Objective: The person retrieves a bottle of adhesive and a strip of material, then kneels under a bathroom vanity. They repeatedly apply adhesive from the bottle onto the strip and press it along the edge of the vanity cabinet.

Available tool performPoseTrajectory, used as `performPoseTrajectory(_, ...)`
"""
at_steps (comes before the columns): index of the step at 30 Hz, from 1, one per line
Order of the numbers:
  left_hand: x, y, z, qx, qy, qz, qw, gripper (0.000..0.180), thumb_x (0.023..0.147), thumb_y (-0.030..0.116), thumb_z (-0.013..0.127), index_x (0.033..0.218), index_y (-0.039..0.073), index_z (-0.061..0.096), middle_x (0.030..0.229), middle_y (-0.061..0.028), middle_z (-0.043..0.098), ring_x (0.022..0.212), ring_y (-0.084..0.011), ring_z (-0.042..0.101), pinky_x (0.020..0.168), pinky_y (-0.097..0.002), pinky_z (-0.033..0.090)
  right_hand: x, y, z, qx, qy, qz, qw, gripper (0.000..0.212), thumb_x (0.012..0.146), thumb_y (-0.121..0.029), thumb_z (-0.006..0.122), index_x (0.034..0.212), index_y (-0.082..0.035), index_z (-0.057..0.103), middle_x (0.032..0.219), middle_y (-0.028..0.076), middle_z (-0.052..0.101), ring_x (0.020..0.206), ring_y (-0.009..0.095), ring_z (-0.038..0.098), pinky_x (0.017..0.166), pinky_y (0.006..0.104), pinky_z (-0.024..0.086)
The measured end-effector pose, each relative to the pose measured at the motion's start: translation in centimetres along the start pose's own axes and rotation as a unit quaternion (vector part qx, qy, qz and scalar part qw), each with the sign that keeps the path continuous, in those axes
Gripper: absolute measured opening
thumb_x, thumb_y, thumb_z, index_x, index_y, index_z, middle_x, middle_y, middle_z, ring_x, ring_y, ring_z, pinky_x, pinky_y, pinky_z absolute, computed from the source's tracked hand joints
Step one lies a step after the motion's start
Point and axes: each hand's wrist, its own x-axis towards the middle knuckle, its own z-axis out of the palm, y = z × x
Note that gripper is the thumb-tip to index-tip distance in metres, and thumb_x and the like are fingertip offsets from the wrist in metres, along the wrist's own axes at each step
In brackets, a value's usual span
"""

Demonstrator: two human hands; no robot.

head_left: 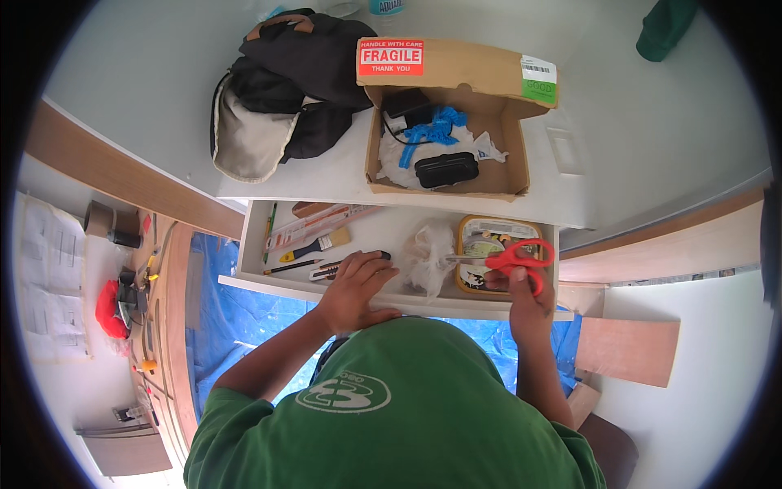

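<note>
My right hand (531, 306) grips a pair of scissors (533, 259) by its red handles, above the right part of an open white drawer (281, 284). The blades point left, toward a crumpled clear plastic bag (428, 248). Under the scissors lies a rectangular tub (497, 228) with a yellow rim and a printed lid. My left hand (352, 292) rests on the drawer's front edge, fingers stretched out and thumb apart. Beside its fingers is a utility knife (326, 273), partly hidden. Left of that lie a dark pencil (293, 266) and a paintbrush (316, 245).
On the white top behind the drawer stand an open cardboard box (509, 151) with a black case (446, 169) and blue plastic (440, 126), and a black backpack (314, 90). Blue sheeting (224, 326) covers the floor. Tools hang at the left wall, near a tape roll (99, 220).
</note>
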Motion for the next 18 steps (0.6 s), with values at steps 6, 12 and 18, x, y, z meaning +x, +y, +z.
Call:
performPoseTrajectory(6,-0.6,-2.1,1.0,0.1,0.061,0.097,0.988,0.062,0.071,0.052,0.088,0.118,0.014,0.072,0.136,-0.0089,0.061,0.136,-0.0324,0.05,0.117,-0.0566,0.033,1.1,-2.4,-3.1,0.0,0.064,-0.036,0.997,0.045,0.109,-0.031,0.054,0.136,0.006,0.058,0.114,0.017,0.073,0.095,0.022,0.072,0.086,0.036,0.059)
performPoseTrajectory(12,2.6,-4.7,2.3,0.202,0.194,0.107,0.954,0.061,0.073,0.059,0.084,0.117,0.018,0.073,0.141,-0.0072,0.058,0.143,-0.0303,0.04,0.12,-0.0546,0.025,1.3,-2.9,-3.0,0.006,0.056,-0.052,0.997,0.048,0.108,-0.033,0.056,0.137,0.005,0.057,0.114,0.019,0.073,0.096,0.024,0.072,0.087,0.0373,0.058)
performPoseTrajectory(18,5.7,-3.2,2.8,0.189,0.235,0.048,0.952,0.043,0.084,0.029,0.078,0.124,0.017,0.07,0.146,-0.008,0.055,0.142,-0.0331,0.04,0.118,-0.0558,0.025,0.3,-2.5,-3.0,-0.004,0.037,-0.056,0.998,0.048,0.109,-0.032,0.054,0.14,0.004,0.055,0.119,0.019,0.071,0.098,0.026,0.072,0.086,0.0386,0.059)
